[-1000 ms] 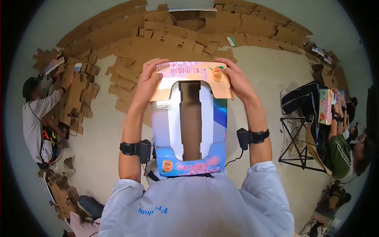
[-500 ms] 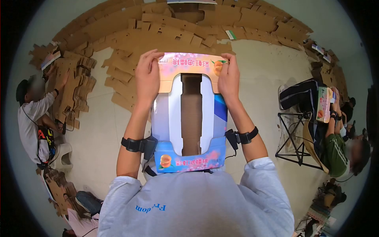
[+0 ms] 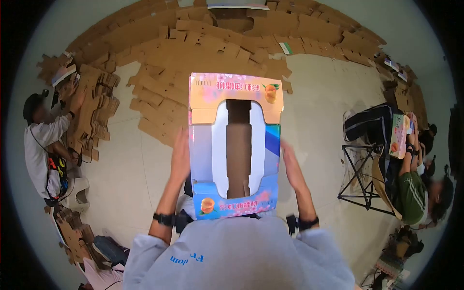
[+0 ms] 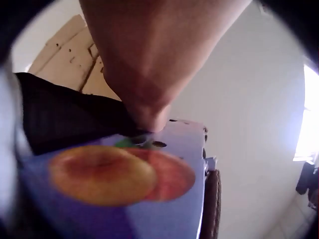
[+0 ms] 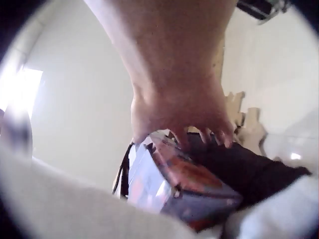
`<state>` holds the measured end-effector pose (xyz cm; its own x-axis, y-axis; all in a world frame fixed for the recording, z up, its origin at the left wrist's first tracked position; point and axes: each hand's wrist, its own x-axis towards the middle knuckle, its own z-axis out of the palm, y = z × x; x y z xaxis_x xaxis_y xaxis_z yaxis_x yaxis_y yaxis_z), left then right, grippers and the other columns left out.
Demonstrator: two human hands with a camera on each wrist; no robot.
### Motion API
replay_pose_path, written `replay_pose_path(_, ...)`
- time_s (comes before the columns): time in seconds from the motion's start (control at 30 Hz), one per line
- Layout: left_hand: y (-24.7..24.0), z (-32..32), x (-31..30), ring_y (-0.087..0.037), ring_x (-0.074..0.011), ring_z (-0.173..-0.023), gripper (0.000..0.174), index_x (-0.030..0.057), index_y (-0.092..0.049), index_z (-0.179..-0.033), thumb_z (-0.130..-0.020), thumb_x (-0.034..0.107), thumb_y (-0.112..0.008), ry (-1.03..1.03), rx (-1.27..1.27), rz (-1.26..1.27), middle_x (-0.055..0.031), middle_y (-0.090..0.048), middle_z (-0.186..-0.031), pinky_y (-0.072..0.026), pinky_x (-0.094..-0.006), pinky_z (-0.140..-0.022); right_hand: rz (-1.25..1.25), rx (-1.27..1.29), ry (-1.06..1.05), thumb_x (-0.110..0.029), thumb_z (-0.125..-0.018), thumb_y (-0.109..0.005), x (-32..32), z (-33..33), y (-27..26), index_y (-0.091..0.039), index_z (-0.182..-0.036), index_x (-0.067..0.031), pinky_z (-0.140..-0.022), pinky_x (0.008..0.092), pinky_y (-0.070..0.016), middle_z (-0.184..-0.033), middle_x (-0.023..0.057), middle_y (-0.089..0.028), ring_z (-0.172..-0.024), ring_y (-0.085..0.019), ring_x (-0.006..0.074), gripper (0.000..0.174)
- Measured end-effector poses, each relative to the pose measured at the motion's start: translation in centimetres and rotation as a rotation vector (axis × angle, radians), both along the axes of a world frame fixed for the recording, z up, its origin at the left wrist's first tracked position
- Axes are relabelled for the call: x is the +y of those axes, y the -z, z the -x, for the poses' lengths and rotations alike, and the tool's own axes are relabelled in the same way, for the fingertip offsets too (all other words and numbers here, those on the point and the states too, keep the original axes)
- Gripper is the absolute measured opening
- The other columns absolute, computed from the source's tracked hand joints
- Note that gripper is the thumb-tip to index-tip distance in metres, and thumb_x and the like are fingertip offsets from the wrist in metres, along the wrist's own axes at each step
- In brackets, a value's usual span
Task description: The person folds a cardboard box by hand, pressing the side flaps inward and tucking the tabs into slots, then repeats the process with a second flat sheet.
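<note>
A printed fruit carton (image 3: pixel 203 145) with peach pictures stands on the person's lap, orange-pink at the far end and blue at the near end. Between its white side flaps (image 3: pixel 257 145), a long opening shows the brown inside. Along the carton's left side lies the left hand (image 3: pixel 181 153), its fingers extended and partly hidden by the carton edge. The right hand (image 3: pixel 291 163) is close beside the right wall, blurred, fingers loosely extended. In the right wrist view, the right fingers (image 5: pixel 203 135) spread near the carton's side (image 5: pixel 184 172). The left wrist view hides most of the left fingers behind the wrist.
Flattened brown cardboard (image 3: pixel 188 63) covers the floor ahead and piles against the far wall. At left, a person (image 3: pixel 46 140) sits reaching to a cardboard stack (image 3: pixel 99 111). Another person (image 3: pixel 413 188) sits at right with a similar carton (image 3: pixel 398 137), near a black folding-stool frame (image 3: pixel 362 179).
Both hands have let go of the carton's far end corners and moved back toward the body along its sides. The carton now sits slightly lower in the head view than half a second ago.
</note>
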<state>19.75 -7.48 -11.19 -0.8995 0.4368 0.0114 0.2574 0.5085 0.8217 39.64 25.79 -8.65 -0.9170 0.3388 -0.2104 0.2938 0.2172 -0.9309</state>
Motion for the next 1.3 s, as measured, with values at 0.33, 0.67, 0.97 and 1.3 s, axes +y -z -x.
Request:
replay_pose_path(0.33, -3.9, -2.4, 3.3, -0.034, -0.046, -0.146, 0.057, -0.0055, -0.038, -0.153, -0.101, 0.009, -0.055, 0.058, 0.263, 0.279, -0.0293, -0.036, -0.156, -0.0297, -0.0508, -0.122, 0.463, -0.115, 0.167, -0.018, -0.093, -0.071, -4.8, -7.9, -0.8, -0.022, -0.162, -0.0028, -0.12, 0.0396, -0.0312, -0.155, 0.0141, -0.041, -0.144, -0.04, 0.0254, 0.086)
replay_pose_path(0.67, -4.1, -1.2, 5.6, -0.049, -0.0447, -0.132, 0.027, 0.0042, -0.045, -0.096, -0.082, -0.001, -0.067, -0.258, 0.172, -0.127, -0.0179, -0.046, -0.11, -0.0392, -0.0506, -0.108, 0.958, 0.166, 0.727, -0.028, -0.106, -0.055, 0.1, -7.6, 0.1, -0.043, -0.151, -0.0074, -0.113, 0.0438, -0.0445, -0.142, 0.01, -0.057, -0.132, -0.055, 0.0236, 0.051)
replay_pose_path(0.97, -4.0, 0.9, 2.5, -0.057, -0.0374, -0.101, 0.021, 0.0044, -0.034, -0.07, -0.069, -0.002, -0.054, -0.368, 0.404, -0.196, -0.013, -0.043, -0.076, -0.0319, -0.058, -0.118, -0.243, 0.228, 1.135, -0.002, -0.096, -0.056, 7.6, 0.7, 3.7, -0.055, -0.138, 0.0013, -0.109, 0.0423, -0.0449, -0.132, 0.0154, -0.064, -0.124, -0.061, 0.0286, 0.042)
replay_pose_path(1.3, -3.2, 1.7, -0.8, -0.047, -0.0287, -0.07, 0.018, 0.0035, -0.03, -0.058, -0.059, 0.002, -0.048, -0.37, 0.438, -0.318, -0.0111, -0.036, -0.058, -0.0388, -0.0612, -0.111, -0.018, -0.1, 0.071, -0.012, -0.097, -0.062, -2.8, 17.6, 18.8, -0.07, -0.119, -0.0035, -0.091, 0.0315, -0.0527, -0.108, 0.0072, -0.075, -0.101, -0.069, 0.0179, 0.024)
